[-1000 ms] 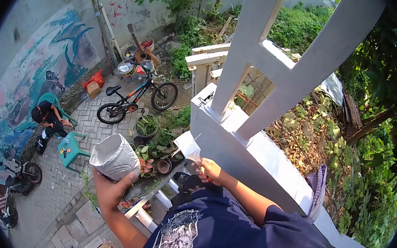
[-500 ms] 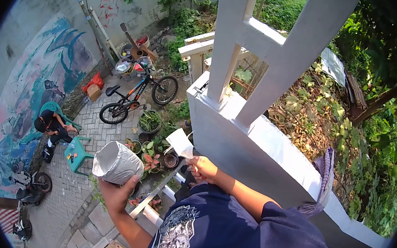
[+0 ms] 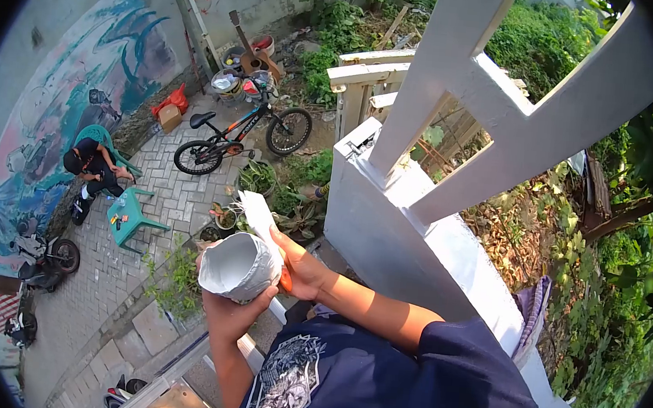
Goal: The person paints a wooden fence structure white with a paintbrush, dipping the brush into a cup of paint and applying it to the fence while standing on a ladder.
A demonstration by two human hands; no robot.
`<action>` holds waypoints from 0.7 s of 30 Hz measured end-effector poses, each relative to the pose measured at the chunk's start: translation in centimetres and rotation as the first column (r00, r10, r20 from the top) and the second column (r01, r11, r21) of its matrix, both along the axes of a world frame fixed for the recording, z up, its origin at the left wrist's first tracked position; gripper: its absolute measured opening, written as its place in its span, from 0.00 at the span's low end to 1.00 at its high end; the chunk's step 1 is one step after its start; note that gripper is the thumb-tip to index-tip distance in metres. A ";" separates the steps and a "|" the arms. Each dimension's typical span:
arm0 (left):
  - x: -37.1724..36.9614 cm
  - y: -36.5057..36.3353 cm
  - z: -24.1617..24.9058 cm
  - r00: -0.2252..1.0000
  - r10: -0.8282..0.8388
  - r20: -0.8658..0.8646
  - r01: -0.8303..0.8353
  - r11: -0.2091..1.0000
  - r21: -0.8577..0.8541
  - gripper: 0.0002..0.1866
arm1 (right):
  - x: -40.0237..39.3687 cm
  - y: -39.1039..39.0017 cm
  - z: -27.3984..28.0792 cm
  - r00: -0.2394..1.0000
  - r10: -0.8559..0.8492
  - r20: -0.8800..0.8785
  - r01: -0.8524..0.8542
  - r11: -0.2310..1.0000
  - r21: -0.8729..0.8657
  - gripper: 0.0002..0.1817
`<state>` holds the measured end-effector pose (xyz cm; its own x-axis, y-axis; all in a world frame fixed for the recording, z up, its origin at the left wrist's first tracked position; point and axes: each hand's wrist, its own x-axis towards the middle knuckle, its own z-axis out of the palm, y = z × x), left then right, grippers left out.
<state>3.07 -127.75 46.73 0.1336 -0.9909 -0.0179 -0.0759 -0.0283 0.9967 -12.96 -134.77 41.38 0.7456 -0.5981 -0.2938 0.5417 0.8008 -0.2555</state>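
Note:
My left hand [image 3: 225, 313] is wrapped round a paint-smeared grey-white cup [image 3: 260, 270] with a ragged rim, its opening tilted toward me. Just behind the cup, my right hand [image 3: 302, 267] is closed on a paintbrush [image 3: 257, 212]. The brush's white head points up and left past the rim, and a bit of its orange handle shows below the fingers. Brush and cup overlap in this view. To the right of both hands rises a pale grey wall [image 3: 387, 223] with a painted frame [image 3: 461, 84] of upright posts and crossbars on top.
A purple cloth [image 3: 532, 311] hangs over the wall top. Below stand a bicycle [image 3: 243, 131], potted plants [image 3: 257, 176] and a green table [image 3: 135, 214]. A person [image 3: 91, 164] sits on a green chair beside a mural. Leafy ground [image 3: 502, 243] lies beyond the wall.
The cup in my left hand has moved right, and the brush in my right hand has come left and turned upright beside it. The view has shifted right.

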 end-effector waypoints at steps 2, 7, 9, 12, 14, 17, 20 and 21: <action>0.2 0.2 -0.6 1.000 0.003 0.008 -0.003 0.999 0.047 0.52 | 0.6 0.0 -0.9 0.999 -0.015 0.049 0.015 1.000 -0.006 0.33; 0.8 0.8 -0.8 0.999 0.024 0.021 -0.027 0.991 0.130 0.53 | -0.1 0.2 -2.1 0.965 0.194 0.175 -0.204 0.978 0.045 0.32; 1.0 0.9 -0.6 0.999 0.028 0.019 -0.030 0.988 0.151 0.54 | 0.2 0.2 -2.3 0.942 0.249 0.223 -0.258 0.966 0.015 0.32; 0.9 0.9 0.0 0.999 0.039 0.032 -0.042 0.997 0.071 0.55 | 0.8 0.3 -3.7 0.941 0.232 0.245 -0.254 0.965 0.065 0.30; 0.9 0.7 0.1 0.998 0.043 0.042 -0.044 0.999 0.017 0.55 | 1.2 0.1 -4.7 0.951 0.243 0.190 -0.254 0.966 0.037 0.36; 1.2 0.5 -1.1 0.979 0.093 0.179 -0.069 0.989 -0.132 0.55 | 1.5 -0.6 -4.3 0.970 0.239 0.044 -0.241 0.970 0.029 0.35; 1.1 0.1 -1.5 0.982 0.141 0.122 -0.126 0.984 -0.124 0.54 | -1.5 -2.9 -1.8 0.893 0.264 -0.365 -0.324 0.939 -0.114 0.19; 1.3 -0.2 -1.7 0.984 0.137 0.112 -0.125 0.986 -0.114 0.54 | -2.5 -3.5 -1.8 0.824 0.271 -0.497 -0.393 0.906 -0.158 0.15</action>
